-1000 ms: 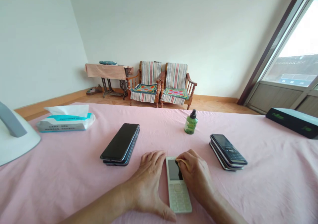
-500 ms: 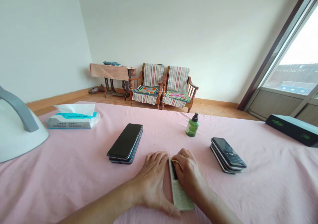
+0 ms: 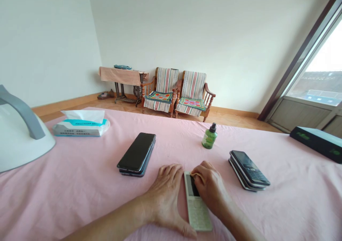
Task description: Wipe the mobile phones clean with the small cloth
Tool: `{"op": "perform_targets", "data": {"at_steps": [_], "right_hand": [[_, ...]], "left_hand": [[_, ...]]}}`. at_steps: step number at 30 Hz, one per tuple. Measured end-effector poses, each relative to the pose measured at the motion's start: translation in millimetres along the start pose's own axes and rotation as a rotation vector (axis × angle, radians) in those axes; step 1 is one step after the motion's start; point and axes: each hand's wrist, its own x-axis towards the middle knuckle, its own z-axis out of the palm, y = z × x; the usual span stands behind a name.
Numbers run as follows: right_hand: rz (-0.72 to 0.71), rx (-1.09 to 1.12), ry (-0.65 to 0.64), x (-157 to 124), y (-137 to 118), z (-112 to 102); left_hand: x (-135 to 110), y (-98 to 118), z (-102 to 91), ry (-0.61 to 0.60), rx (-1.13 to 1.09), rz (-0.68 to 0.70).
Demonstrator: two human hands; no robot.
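Observation:
A white keypad phone (image 3: 199, 214) lies face up on the pink cloth, its dark screen at the far end. My left hand (image 3: 164, 196) is spread flat along the phone's left side, with the thumb at its near edge. Over the right part of the screen, my right hand (image 3: 211, 185) presses down a small yellowish cloth (image 3: 197, 175), pinched under its fingers. Most of that cloth is hidden. Left of my hands sits a stack of dark smartphones (image 3: 137, 152); on the right is a stack of phones (image 3: 249, 169) topped by a black keypad phone.
Beyond my right hand stands a green spray bottle (image 3: 210, 137) with a black top. A tissue pack (image 3: 81, 125) and a white, grey-handled appliance (image 3: 24, 141) are on the left. A black box (image 3: 315, 143) lies at the far right. Two chairs (image 3: 165, 91) stand behind the table.
My right hand has slid slightly rightward with the cloth, uncovering more of the phone's screen. My left hand keeps its place beside the phone. The whole view has shifted a little.

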Motion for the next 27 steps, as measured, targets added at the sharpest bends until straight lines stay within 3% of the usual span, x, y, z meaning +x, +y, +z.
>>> {"op": "perform_targets", "data": {"at_steps": [11,16,23,27], "right_hand": [[-0.061,0.167,-0.077,-6,-14,-3],[-0.083,0.304,-0.238,-18,-11,-17],[-0.115,0.192,-0.132,-8,-11,-12],[-0.128,0.234,-0.220,-13,-15,-17]], "left_hand": [[3,-3,6.7,0.043,-0.007,0.031],[4,-8,9.4,0.081,-0.022,0.054],[5,-7,8.2,0.072,0.034,0.060],[4,-6,7.0,0.093,0.006,0.074]]}}
